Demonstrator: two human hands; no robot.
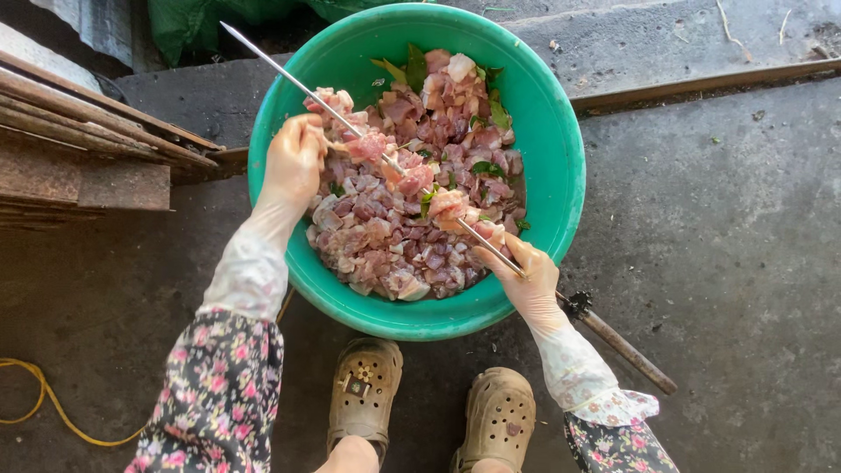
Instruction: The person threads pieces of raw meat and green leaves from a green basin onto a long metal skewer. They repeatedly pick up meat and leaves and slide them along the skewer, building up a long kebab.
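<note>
Below me I see my two brown perforated clogs (434, 412) on the dark concrete floor (727, 263). A yellow cord (44, 398) curls at my left. Weathered wooden planks (79, 140) lie stacked beyond it, and a green tarp (188, 22) sits behind them.

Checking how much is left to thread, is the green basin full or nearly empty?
Fairly full: the green basin holds a heap of raw meat pieces covering its bottom, with a few already on the metal skewer.

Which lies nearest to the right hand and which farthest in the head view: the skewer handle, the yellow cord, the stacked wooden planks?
From the right hand:
1. Skewer handle, just behind it, lower right.
2. Stacked wooden planks, upper left, beyond the green basin.
3. Yellow cord, far lower left.
</note>
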